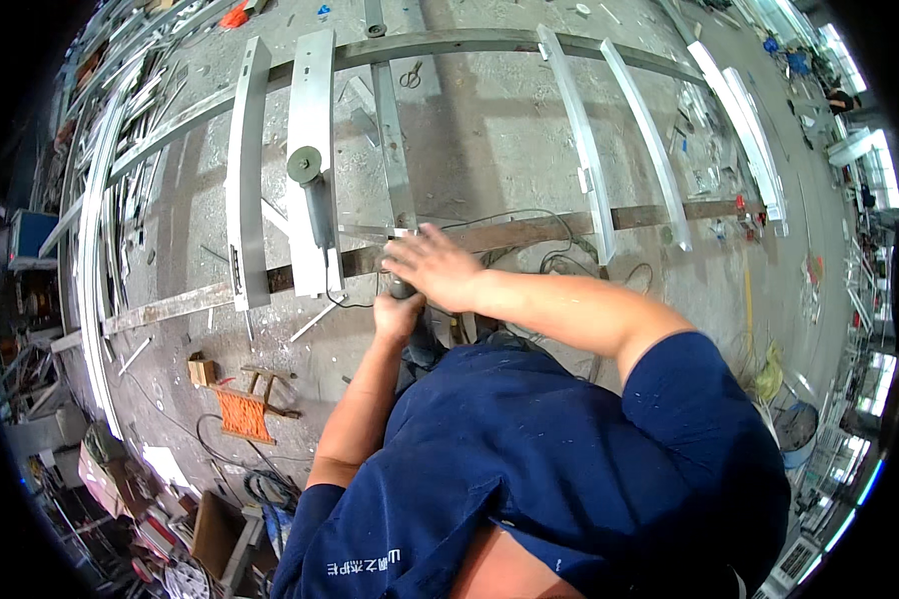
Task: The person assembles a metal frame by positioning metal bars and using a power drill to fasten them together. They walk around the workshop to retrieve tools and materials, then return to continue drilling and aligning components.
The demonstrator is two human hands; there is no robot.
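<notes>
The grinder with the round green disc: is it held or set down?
Set down. The grinder lies on the wide silver bar, while the left hand and right hand are apart from it.

Left hand [397,314] curled closed ahead of torso [529,429], left arm [362,414] reaching forward. Right hand [442,270] farther from torso, fingers [410,252] extended; right forearm [559,301] slants leftward.
</notes>
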